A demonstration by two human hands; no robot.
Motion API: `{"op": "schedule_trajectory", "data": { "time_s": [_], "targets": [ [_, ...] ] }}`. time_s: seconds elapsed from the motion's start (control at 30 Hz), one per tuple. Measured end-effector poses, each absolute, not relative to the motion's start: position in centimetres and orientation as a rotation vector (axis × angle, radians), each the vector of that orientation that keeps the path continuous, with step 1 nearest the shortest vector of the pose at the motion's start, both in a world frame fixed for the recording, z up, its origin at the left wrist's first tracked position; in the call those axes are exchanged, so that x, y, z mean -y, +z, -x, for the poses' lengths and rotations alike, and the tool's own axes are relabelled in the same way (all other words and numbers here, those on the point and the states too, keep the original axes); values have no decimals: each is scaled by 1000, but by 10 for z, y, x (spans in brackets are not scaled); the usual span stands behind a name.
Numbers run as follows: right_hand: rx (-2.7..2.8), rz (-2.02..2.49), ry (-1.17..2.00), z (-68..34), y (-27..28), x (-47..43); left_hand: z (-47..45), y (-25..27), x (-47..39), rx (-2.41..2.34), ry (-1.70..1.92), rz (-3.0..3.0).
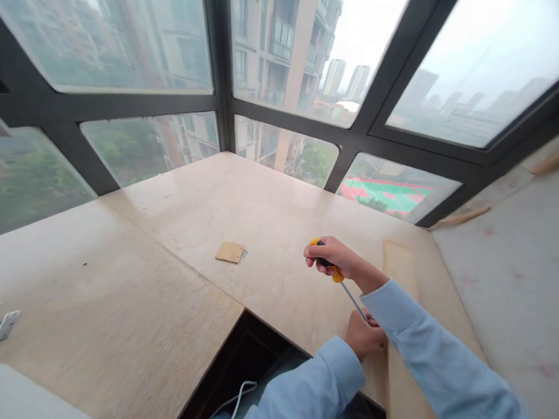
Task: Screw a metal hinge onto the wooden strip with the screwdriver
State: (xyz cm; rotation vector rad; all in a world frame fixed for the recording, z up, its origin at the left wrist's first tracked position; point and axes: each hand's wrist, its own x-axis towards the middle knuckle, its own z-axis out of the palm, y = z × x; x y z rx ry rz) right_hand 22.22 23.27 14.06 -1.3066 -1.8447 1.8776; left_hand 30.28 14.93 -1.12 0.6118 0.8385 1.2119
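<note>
My right hand [329,256] is wrapped around the yellow and black handle of a screwdriver [338,274]. Its metal shaft slants down to the right toward my left hand [364,336]. There the fingers are closed around the area of the tip, against the edge of a long pale wooden board [398,260]. The tip and whatever the left fingers pinch are hidden. Part of the board is behind my right forearm.
On the pale wooden surface [242,198] lies a small brown cardboard piece [229,252] with small metal pieces at its edge. A dark opening [247,339] is cut in front of me. Metal brackets [6,326] and a white box [34,404] are at left; windows surround the far side.
</note>
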Motion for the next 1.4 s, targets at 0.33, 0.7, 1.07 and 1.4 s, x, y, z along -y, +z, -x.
{"op": "schedule_trajectory", "data": {
  "time_s": [0.33, 0.7, 1.07, 1.4],
  "targets": [
    [1557, 1632, 1243, -393, 136, -182, -302, -22, -151, -907, 1109, -647],
    [1239, 1776, 1024, -440, 81, -131, -301, -18, -148, -936, 1097, -684],
    [1490, 1747, 905, -433, 63, -119, -302, -20, -149, -958, 1106, -717],
    [1676, 1788, 767, -432, 58, -112, -303, -19, -148, -975, 1100, -688]
  ]
}}
